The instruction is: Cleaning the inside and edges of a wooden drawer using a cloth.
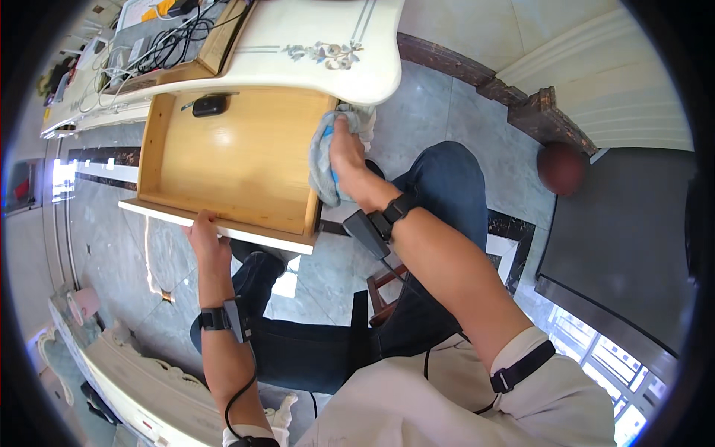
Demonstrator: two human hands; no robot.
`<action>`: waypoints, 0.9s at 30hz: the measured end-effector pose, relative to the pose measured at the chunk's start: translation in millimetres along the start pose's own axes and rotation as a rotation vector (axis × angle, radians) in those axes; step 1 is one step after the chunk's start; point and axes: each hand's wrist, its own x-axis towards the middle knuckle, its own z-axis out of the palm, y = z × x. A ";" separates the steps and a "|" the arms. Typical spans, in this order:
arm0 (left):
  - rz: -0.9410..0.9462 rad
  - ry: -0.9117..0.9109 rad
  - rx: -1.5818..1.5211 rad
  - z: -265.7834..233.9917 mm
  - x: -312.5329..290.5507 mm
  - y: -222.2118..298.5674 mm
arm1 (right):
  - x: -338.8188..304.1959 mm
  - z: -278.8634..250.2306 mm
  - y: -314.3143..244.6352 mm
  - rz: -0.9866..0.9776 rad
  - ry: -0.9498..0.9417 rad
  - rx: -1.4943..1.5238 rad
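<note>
A wooden drawer (pixel 231 153) is pulled out from the white cabinet with painted flowers. My left hand (pixel 207 237) grips its white front panel (pixel 253 237), fingers hooked over the top edge. On the drawer's right side wall, my right hand (pixel 347 153) presses a grey-blue cloth (pixel 323 167) against the outer face, fingers wrapped on it. Inside the drawer, near its back, lie a small black case (pixel 211 105) and a thin dark stick beside it.
Another drawer (pixel 216 56) full of tangled black and white cables rests on the white cabinet top (pixel 313 30). A dark red ball (pixel 561 169) sits by a grey flat platform (pixel 618 238) on the right. A wooden stool (pixel 381 298) shows between my legs.
</note>
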 end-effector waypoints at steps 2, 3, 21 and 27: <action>0.005 0.016 -0.023 2.7 5.8 -4.0 | 2.3 -3.0 12.5 -0.064 -0.024 0.021; 0.014 0.019 -0.044 7.8 8.3 -5.2 | 5.7 -6.2 19.6 -0.133 -0.040 0.052; 0.012 -0.015 0.058 -18.8 24.0 -8.1 | -50.4 -39.9 75.4 -0.053 0.003 0.166; -0.083 -0.055 0.063 -10.7 14.6 -3.7 | 7.8 -21.1 3.9 -0.399 0.026 -0.139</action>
